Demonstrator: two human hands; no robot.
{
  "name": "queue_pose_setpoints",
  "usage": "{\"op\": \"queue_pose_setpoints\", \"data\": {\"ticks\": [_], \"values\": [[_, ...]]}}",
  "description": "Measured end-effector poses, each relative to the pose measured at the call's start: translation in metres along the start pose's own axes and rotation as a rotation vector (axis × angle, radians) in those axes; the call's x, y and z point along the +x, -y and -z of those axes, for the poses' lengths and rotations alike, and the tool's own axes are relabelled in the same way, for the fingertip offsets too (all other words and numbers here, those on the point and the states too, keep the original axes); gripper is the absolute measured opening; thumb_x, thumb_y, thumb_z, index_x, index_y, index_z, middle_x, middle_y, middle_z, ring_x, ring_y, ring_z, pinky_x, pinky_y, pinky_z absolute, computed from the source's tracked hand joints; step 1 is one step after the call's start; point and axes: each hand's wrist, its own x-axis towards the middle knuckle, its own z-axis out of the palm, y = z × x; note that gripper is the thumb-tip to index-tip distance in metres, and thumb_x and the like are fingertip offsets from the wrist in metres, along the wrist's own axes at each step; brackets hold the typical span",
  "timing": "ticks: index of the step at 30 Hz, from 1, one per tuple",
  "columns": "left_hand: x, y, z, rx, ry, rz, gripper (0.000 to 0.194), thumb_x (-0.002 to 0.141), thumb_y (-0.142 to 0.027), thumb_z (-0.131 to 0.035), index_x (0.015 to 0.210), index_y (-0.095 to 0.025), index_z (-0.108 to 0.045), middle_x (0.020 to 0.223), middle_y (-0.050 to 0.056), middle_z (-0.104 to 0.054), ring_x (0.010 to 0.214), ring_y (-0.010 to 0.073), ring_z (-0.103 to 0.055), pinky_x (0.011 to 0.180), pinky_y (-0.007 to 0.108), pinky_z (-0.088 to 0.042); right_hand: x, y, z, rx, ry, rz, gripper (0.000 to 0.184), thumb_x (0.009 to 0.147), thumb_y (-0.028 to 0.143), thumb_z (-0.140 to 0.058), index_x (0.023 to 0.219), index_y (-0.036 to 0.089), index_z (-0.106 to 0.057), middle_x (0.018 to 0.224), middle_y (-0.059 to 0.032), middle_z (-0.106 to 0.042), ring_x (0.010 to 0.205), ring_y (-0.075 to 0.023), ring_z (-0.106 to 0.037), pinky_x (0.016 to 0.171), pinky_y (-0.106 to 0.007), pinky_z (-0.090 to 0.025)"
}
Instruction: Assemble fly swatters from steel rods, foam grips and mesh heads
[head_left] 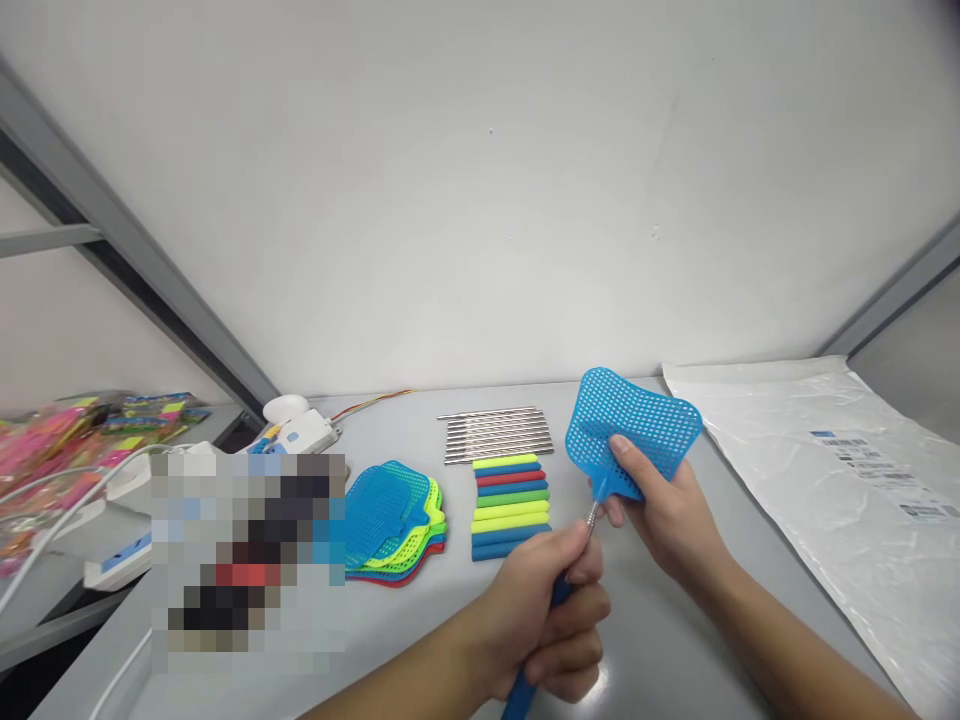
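Note:
My right hand (671,515) pinches a blue perforated fly swatter head (600,415), thumb on its mesh face. Its narrow neck meets the tip of a short stretch of metal rod (592,517); how deep the rod sits inside cannot be seen. Wrapped round a blue tube handle (519,698) and the rod is my left hand (555,610). To the left lies a stack of swatter heads (394,505) in blue, yellow-green and red. A row of coloured tube handles (511,507) rests in the middle, with several metal rods (496,436) behind it.
A large white plastic mailer (795,480) with printed labels covers the table's right side. White power strips (306,432) and cables stand at the left, beside bright packaged goods (67,450). A pixelated patch hides part of the left table. The wall (480,200) rises behind.

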Motion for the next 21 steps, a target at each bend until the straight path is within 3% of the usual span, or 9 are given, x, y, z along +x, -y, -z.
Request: {"op": "queue_pose_setpoints", "data": {"ticks": [9, 16, 21], "values": [[-0.003, -0.010, -0.002, 0.040, -0.022, 0.011, 0.040, 0.093, -0.058, -0.038, 0.072, -0.023, -0.036, 0.038, -0.010, -0.026, 0.026, 0.0071, -0.013, 0.030, 0.019, -0.011, -0.004, -0.004, -0.010, 0.005, -0.084, 0.038, 0.031, 0.087, 0.042, -0.062, 0.066, 0.020, -0.051, 0.053, 0.0042, -0.054, 0.040, -0.0106, -0.050, 0.043, -0.025, -0.042], [-0.003, -0.011, -0.005, 0.142, -0.099, -0.023, 0.040, 0.092, -0.060, -0.039, 0.075, -0.024, -0.037, 0.041, -0.011, -0.027, 0.026, 0.0064, -0.015, 0.030, 0.019, -0.014, -0.004, -0.002, -0.007, -0.164, -0.104, 0.012, 0.036, 0.087, 0.046, -0.058, 0.064, 0.019, -0.058, 0.048, 0.0002, -0.058, 0.046, -0.0162, -0.057, 0.052, -0.029, -0.047], [-0.003, -0.012, -0.006, 0.190, -0.132, -0.039, 0.039, 0.092, -0.059, -0.039, 0.076, -0.023, -0.039, 0.042, -0.012, -0.028, 0.026, 0.0057, -0.017, 0.031, 0.019, -0.017, -0.001, -0.003, -0.006, -0.131, -0.119, -0.027, 0.033, 0.084, 0.047, -0.062, 0.065, 0.020, -0.059, 0.053, 0.0001, -0.060, 0.048, -0.0165, -0.056, 0.055, -0.031, -0.049]]}}
